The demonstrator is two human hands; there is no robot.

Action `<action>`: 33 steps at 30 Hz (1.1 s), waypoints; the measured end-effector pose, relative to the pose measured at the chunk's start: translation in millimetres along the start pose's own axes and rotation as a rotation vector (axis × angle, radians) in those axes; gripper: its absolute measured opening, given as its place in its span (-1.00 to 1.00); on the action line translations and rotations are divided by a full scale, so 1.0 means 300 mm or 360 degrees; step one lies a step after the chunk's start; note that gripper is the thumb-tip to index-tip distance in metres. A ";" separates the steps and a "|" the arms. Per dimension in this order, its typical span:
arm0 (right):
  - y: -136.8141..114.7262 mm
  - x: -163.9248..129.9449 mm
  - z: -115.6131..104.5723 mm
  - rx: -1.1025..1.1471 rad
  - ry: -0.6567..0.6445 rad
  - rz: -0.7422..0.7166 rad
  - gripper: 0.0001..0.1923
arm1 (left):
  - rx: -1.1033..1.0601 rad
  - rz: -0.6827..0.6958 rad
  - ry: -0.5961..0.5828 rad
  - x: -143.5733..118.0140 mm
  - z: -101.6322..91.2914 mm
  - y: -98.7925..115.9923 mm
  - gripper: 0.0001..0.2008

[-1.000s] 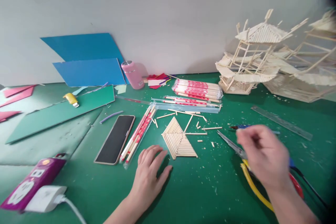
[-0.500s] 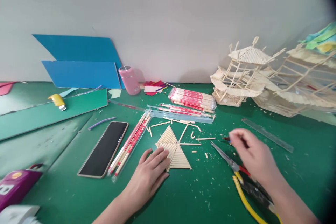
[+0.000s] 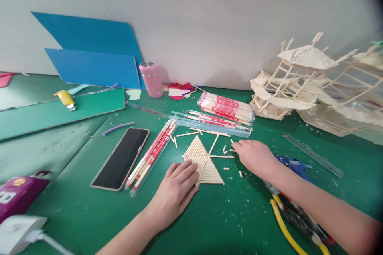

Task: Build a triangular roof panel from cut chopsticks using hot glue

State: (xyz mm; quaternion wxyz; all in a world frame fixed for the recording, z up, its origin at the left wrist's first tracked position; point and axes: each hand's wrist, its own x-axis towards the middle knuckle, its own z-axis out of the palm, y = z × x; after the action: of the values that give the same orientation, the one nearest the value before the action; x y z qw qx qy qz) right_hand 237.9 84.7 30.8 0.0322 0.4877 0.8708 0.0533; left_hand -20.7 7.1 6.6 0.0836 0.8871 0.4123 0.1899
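Green and scattered with pale chips, the bench (image 3: 233, 223) runs back to a plain light wall (image 3: 209, 20). At far left a purple power strip (image 3: 22, 195) lies near the front with a white charger (image 3: 20, 233) beside it; farther back, a yellow-handled cutter (image 3: 65, 99) rests on a green board (image 3: 98, 103). Two overlapping blue boards (image 3: 95, 65) lean against the wall, with a pink bottle (image 3: 153, 81) just right of them. Nearer, a dark-screened phone (image 3: 121, 159) lies beside a slanting clear packet of chopsticks (image 3: 154, 149).

Fingers extended and close together, the left hand (image 3: 181, 183) lies palm down over the lower left edge of a fan-shaped stick panel (image 3: 209, 171), which sits flat at the middle of the bench. Two bare sticks (image 3: 221, 157) spread from the panel's right side. Behind these lie more wrapped chopsticks (image 3: 226, 107).

Farther right, the right hand (image 3: 251, 153) reaches inward, fingers narrowed at a short stick (image 3: 232, 150); whether it is gripped, I cannot tell. Its forearm passes over a yellow-handled tool (image 3: 281, 225) and a blue tool (image 3: 295, 164). Beyond are a clear ruler (image 3: 312, 155) and tiered stick models (image 3: 299, 97) by the wall.
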 end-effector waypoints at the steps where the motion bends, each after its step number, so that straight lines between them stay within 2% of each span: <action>1: 0.008 0.005 -0.006 -0.0009 -0.0005 -0.0002 -0.92 | -0.0017 -0.0003 0.0006 -0.002 0.000 0.000 -0.72; 4: 0.030 0.014 -0.046 0.0018 0.0056 0.0009 -0.86 | -0.0068 -0.0023 0.0020 -0.007 0.001 0.000 -0.71; 7: 0.027 0.000 -0.108 0.0113 0.0206 0.0065 -0.77 | -0.0111 -0.0067 0.0057 -0.010 0.003 -0.002 -0.70; 9: -0.004 -0.024 -0.138 0.0243 0.0293 0.0074 -0.71 | -0.0145 -0.0099 0.0109 -0.013 0.004 -0.003 -0.71; 11: -0.058 -0.059 -0.143 0.0528 0.0330 0.0004 -0.69 | -0.0188 -0.0115 0.0163 -0.017 0.004 -0.004 -0.73; 13: -0.126 -0.097 -0.118 0.0810 0.0264 -0.0134 -0.69 | -0.0229 -0.0122 0.0204 -0.021 0.004 -0.004 -0.75; 15: -0.194 -0.131 -0.073 0.0938 0.0225 -0.0177 -0.73 | -0.0262 -0.0132 0.0222 -0.024 0.003 -0.003 -0.78; 20: -0.298 -0.160 0.017 0.0919 0.0392 -0.0109 -0.76 | -0.0285 -0.0165 0.0230 -0.024 -0.002 0.011 -0.87; 33: -0.309 -0.149 0.051 0.0896 0.0531 -0.0130 -0.72 | -0.0305 -0.0147 0.0138 -0.016 0.013 0.020 -0.86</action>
State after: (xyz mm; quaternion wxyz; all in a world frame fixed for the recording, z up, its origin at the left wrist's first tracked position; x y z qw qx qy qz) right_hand 184.4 -0.5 4.1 -0.2451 0.4267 0.8633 -0.1117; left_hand -17.8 -0.4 3.6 0.1588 0.8461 0.4359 0.2627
